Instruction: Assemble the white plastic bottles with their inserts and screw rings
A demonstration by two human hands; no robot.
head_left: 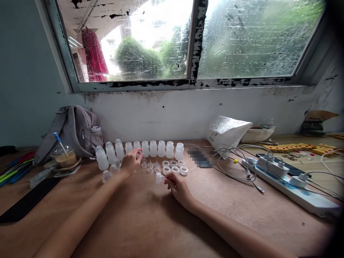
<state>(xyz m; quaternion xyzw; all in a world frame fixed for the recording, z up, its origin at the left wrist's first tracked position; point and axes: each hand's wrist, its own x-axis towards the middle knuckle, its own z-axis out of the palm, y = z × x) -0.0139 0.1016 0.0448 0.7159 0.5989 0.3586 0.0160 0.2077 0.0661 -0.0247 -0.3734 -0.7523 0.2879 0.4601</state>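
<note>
Along the back stands a row of frosted baby bottles (161,148) without tops. My left hand (131,161) reaches to one bottle (137,144) in this row, fingers apart around its front; whether they touch it is hidden. Three bottles with domed covers (102,159) stand left of it, and loose clear domed caps (106,176) lie before them. My right hand (178,188) pinches a clear nipple set in a collar ring (158,178), held sideways above the table. Between the hands and the row lie clear nipples (149,169) and several white collar rings (166,170).
A grey backpack (73,132) and an iced drink cup (64,156) stand left, behind a black strip (29,199). To the right are a pixelated dark phone-like object (205,161), a white bag (225,132), coiled cables (228,170) and a power strip (309,199) with chargers.
</note>
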